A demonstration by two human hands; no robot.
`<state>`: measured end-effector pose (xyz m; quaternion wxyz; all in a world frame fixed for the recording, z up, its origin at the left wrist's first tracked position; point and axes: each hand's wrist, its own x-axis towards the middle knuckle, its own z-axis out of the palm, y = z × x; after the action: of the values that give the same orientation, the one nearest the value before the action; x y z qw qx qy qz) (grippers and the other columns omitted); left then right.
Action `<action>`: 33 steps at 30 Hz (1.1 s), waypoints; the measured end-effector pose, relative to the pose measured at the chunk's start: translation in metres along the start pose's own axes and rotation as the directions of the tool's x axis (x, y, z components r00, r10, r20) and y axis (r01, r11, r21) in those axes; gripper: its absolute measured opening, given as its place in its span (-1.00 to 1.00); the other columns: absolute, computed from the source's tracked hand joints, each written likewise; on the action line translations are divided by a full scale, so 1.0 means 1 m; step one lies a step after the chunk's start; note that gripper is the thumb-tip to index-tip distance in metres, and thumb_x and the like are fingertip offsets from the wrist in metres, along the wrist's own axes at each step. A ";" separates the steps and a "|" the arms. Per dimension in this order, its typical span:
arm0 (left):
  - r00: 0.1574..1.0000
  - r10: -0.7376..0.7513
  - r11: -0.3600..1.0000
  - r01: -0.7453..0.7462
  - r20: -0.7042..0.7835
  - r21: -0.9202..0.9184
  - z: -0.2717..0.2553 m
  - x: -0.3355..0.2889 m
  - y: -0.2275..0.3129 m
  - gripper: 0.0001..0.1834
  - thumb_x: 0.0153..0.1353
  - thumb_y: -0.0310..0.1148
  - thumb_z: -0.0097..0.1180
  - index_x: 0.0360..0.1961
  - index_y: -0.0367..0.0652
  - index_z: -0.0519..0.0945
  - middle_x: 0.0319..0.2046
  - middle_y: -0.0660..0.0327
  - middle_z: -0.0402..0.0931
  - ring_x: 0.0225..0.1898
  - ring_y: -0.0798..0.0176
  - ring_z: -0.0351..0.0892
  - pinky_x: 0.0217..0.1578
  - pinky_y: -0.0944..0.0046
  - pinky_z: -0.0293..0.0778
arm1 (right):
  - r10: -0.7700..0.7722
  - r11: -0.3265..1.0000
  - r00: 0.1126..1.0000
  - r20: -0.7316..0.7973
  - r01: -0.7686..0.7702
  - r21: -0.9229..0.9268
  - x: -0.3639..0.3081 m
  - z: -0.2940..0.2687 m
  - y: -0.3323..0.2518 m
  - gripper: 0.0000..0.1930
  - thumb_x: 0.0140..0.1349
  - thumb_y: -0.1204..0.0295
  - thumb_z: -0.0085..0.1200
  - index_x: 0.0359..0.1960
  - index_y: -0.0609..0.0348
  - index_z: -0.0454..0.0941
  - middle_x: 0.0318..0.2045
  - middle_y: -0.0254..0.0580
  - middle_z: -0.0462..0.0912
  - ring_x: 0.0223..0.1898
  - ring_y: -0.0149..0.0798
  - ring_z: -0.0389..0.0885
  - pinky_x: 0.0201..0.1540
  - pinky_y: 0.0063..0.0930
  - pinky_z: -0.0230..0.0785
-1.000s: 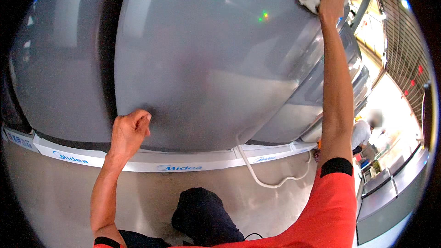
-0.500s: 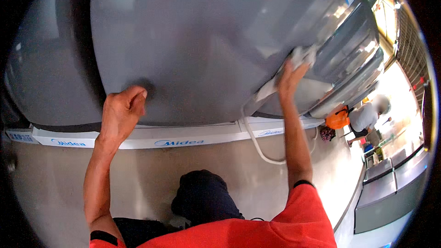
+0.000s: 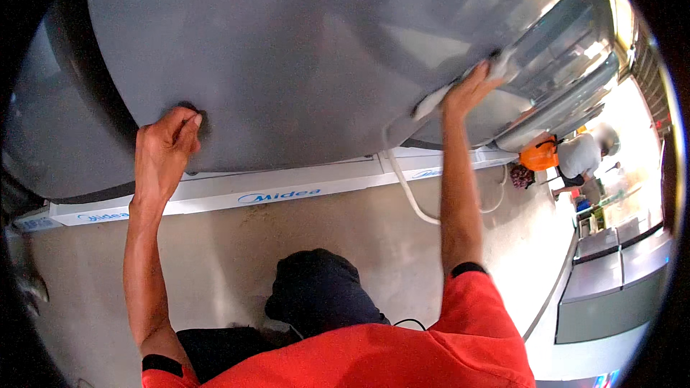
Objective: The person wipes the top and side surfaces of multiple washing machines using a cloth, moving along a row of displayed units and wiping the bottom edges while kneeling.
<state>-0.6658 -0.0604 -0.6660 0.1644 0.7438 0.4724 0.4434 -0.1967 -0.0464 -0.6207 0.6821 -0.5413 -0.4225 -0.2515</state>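
A large, glossy grey appliance (image 3: 302, 86) fills the upper middle of the view. Against its right-hand edge my right hand (image 3: 468, 92) presses a white cloth (image 3: 503, 68); part of the cloth trails along the edge below the fingers. My left hand (image 3: 167, 147) is closed in a loose fist at the lower left of the grey face, with the fingers curled in against the thumb. Nothing shows in that fist. A pale hose (image 3: 406, 190) hangs in a loop under the right edge, passing behind my right forearm.
Beneath the appliance runs a low white plinth (image 3: 338, 188) with blue lettering. More grey appliances stand at left (image 3: 50, 129) and right (image 3: 568, 43). Farther right, a person in a grey shirt (image 3: 577, 154) is near an orange bag (image 3: 539, 154). Grey boxy units (image 3: 593, 284) line the lower right.
Both hands now sit a little higher in the picture, the left one also farther left. The cloth has shifted up along the right edge. The whole view has tilted slightly.
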 end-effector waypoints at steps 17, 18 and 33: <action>0.857 -0.107 0.989 0.145 0.504 -0.038 0.012 -0.001 -0.017 -0.73 0.28 -0.25 0.08 -0.19 -0.26 0.58 -0.39 0.10 0.58 -0.31 0.26 0.58 -0.30 0.27 0.48 | 0.275 0.436 0.050 0.960 -0.897 -0.078 -0.299 -0.044 0.050 -0.61 0.44 0.23 -0.26 0.16 0.18 0.34 0.12 -0.10 0.45 0.09 -0.08 0.45 0.19 -0.24 0.33; 0.790 -0.152 0.973 0.226 0.594 -0.052 0.011 -0.005 -0.021 -0.68 0.29 -0.19 0.09 -0.12 -0.25 0.57 -0.30 0.08 0.60 -0.22 0.23 0.60 -0.25 0.26 0.50 | 0.233 0.258 0.017 0.972 -0.965 -0.045 -0.298 -0.045 0.029 -0.61 0.44 0.24 -0.25 0.17 0.18 0.33 0.12 -0.10 0.45 0.10 -0.09 0.45 0.19 -0.25 0.33; 0.628 -0.044 0.349 0.738 0.777 -0.577 0.065 -0.044 -0.028 -0.15 0.26 0.06 0.08 0.34 -0.26 0.02 0.23 -0.04 0.22 0.14 0.01 0.41 -0.04 0.06 0.58 | 0.058 -0.113 -0.165 0.985 -0.981 -0.158 -0.244 0.005 -0.139 -0.52 0.40 0.11 -0.20 0.22 0.11 0.29 0.11 -0.14 0.45 0.12 -0.16 0.44 0.21 -0.24 0.29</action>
<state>-0.6357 -0.0728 -0.7427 0.7776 0.5002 0.2665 0.2724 -0.4356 -0.1100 -0.7541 0.4947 -0.2931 -0.3284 0.7494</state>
